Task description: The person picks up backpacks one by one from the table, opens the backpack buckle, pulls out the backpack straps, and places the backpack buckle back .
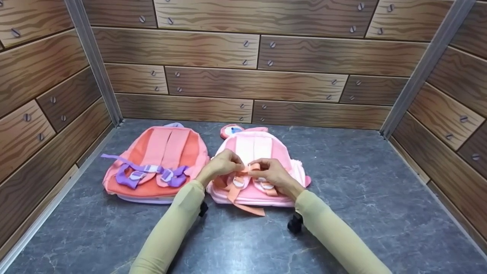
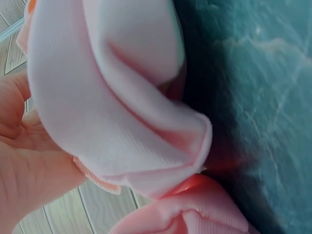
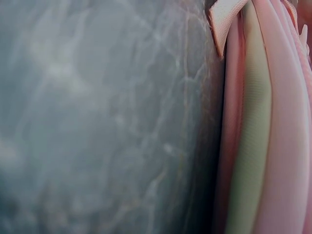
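Note:
In the head view a pink backpack [image 1: 283, 152] lies with its shoulder straps facing up. Over its middle, the left hand [image 1: 224, 163] and right hand [image 1: 274, 176] face each other, each pinching part of an orange strap [image 1: 254, 167] with thumb and fingers. A loose orange strap end [image 1: 249, 209] hangs past the backpack's lower edge. The left wrist view shows the left hand [image 2: 36, 161] partly behind pale pink fabric [image 2: 92, 107]; its fingertips are hidden. Backpack layers [image 3: 282, 146] fill the right side of the right wrist view, where the fingers cannot be made out.
A coral backpack [image 1: 133, 190] with purple straps [image 1: 123, 179] tied or clipped across it lies to the left, close beside the pink one. A round pink item [image 1: 232, 130] pokes out behind the pink backpack. Wood-patterned walls [image 1: 213, 83] surround the dark grey tabletop [image 1: 361, 182].

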The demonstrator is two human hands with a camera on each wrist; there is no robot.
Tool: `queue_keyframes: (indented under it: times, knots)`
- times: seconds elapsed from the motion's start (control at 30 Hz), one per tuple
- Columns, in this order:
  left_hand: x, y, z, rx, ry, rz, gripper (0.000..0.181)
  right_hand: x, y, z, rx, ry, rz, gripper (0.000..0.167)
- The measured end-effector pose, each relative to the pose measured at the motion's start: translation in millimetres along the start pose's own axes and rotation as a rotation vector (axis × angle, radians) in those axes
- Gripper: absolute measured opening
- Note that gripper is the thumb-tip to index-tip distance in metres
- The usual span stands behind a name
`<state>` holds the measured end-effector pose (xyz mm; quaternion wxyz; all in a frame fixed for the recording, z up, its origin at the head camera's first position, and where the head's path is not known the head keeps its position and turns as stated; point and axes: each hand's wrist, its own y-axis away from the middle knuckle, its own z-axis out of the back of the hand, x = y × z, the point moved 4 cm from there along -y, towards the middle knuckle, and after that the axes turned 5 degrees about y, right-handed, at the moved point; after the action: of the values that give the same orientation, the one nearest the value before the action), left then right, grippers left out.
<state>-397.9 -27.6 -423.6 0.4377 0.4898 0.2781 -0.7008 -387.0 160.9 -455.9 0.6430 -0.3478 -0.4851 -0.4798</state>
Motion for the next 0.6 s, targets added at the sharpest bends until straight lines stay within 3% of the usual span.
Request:
queue_keyframes:
  times: [0.33, 0.6]
  knots:
    - [-2.8, -4.2, -6.5, 0.016, 0.001, 0.002, 0.012, 1.4, 1.5, 0.8, -0.017, -0.024, -0.011, 0.027]
    - [-0.7, -1.8, -2.8, 0.026, 0.003, 0.029, 0.014, 1.0, 1.2, 0.3, -0.022, -0.014, -0.004, 0.025]
